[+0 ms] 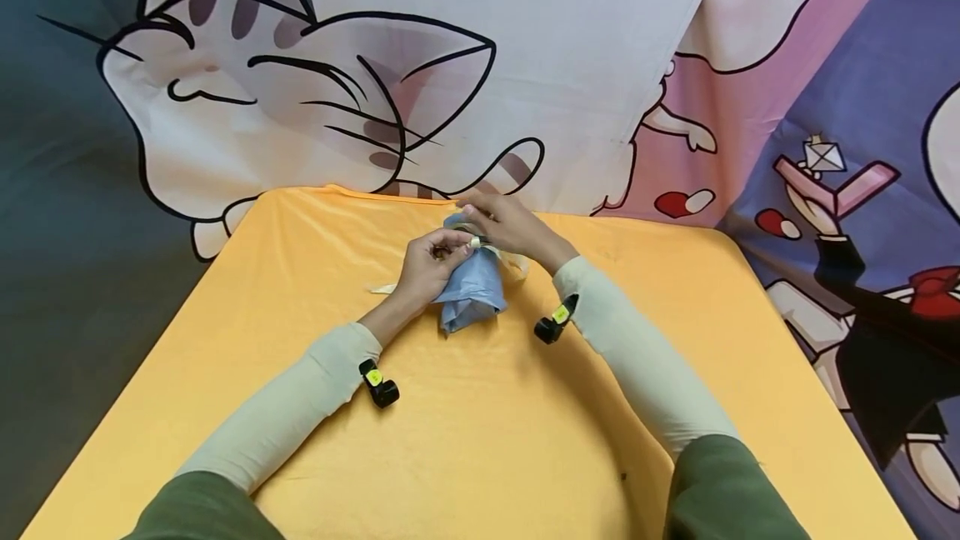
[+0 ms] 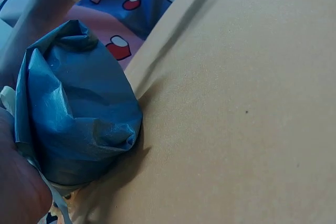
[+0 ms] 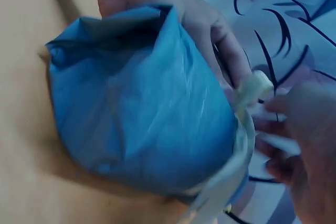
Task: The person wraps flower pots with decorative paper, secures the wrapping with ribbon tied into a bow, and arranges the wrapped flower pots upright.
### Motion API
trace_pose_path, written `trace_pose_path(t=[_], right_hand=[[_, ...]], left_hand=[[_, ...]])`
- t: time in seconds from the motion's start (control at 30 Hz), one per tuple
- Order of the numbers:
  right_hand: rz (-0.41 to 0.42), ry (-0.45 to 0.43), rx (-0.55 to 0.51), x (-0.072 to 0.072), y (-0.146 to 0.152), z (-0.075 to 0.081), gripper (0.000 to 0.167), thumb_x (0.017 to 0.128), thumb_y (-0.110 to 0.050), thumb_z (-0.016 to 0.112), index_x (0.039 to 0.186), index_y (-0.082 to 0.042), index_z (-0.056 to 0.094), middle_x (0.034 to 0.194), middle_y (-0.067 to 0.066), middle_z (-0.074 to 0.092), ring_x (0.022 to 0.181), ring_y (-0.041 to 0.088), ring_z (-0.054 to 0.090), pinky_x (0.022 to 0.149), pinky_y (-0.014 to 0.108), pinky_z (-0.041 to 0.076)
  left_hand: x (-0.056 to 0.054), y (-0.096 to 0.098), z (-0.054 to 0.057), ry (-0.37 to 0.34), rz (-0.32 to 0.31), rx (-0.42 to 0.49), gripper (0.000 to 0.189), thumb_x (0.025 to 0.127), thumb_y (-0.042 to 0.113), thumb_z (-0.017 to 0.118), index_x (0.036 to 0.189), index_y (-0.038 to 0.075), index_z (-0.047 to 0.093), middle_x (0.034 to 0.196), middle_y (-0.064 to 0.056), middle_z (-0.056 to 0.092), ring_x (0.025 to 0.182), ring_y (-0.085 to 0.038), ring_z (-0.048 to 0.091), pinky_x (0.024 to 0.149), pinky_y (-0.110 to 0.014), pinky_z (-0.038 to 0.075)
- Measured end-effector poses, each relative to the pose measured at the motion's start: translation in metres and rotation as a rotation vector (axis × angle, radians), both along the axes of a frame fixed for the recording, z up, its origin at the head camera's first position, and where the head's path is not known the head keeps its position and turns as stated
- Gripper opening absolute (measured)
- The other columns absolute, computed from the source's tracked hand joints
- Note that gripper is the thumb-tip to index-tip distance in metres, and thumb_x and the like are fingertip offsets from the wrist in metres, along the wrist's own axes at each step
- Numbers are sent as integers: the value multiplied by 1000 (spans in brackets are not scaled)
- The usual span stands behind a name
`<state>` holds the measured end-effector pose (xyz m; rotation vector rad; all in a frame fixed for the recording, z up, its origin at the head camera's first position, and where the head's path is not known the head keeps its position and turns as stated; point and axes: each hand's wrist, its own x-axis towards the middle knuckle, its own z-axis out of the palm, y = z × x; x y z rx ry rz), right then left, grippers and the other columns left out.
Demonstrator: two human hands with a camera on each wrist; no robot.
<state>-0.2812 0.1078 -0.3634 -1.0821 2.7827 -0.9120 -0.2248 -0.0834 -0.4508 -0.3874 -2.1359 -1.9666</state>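
A blue wrapped bundle (image 1: 472, 288), crinkled and with folded edges, stands at the back of the table, with a pale ribbon (image 3: 233, 163) running round its narrower part. At its left side my left hand (image 1: 427, 269) pinches the ribbon near a small pale loop (image 3: 255, 87) between thumb and fingertips. My right hand (image 1: 510, 227) reaches over from the right, its bent fingers close to that loop. It is blurred in the right wrist view, and I cannot tell whether it grips the ribbon. In the left wrist view the bundle (image 2: 84, 114) hides most of the right hand.
A yellow cloth (image 1: 480, 423) covers the table under the bundle. One pale ribbon end (image 1: 382, 288) sticks out left of my left hand, and another length (image 1: 516, 263) hangs at the right. Cartoon-printed fabric (image 1: 570, 65) rises behind the back edge.
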Motion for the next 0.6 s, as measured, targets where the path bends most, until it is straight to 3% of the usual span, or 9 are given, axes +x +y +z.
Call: trace_pose_path(t=[0.1,0.17,0.27,0.37,0.5,0.6], right_hand=[[-14,-53,-123,8,15,-2,39,120,-21,52,154,-14,69,155,13,68,149,35,59,126,59,46],[-5,-71,-169,15,24,-5,40,114,-18,61,151,-13,72,161,15,63,160,39,47,133,66,36],[19,-63,-163,23,29,-13,44,106,-22,76,148,-12,74,168,17,55,163,43,39,133,70,31],[32,-17,-143,27,25,-22,45,102,-28,87,143,-12,78,172,17,50,163,45,38,131,70,33],[3,42,-198,29,17,-31,24,103,-19,86,125,-9,87,169,18,56,158,44,47,130,67,38],[-39,79,-233,30,14,-37,13,104,-12,84,114,-7,89,163,18,62,154,41,53,128,65,43]], left_hand=[[0,-1,1,-6,-10,6,17,104,5,81,120,-2,82,99,-3,74,88,-6,62,78,-18,50],[0,-1,2,-2,-14,2,17,104,4,81,120,-2,82,100,-6,74,88,-6,62,78,-18,50],[0,-2,4,10,-20,-4,17,104,2,80,120,-4,78,103,-14,75,88,-6,63,77,-18,51],[0,-3,5,19,-23,4,17,105,-3,77,120,-5,69,110,-23,77,89,-4,64,77,-18,51],[0,-3,3,19,-21,25,21,103,-8,76,114,-1,59,114,-31,79,88,-2,67,77,-18,50],[1,-3,1,15,-13,30,22,102,-8,77,110,0,58,114,-31,79,87,-1,67,76,-18,51]])
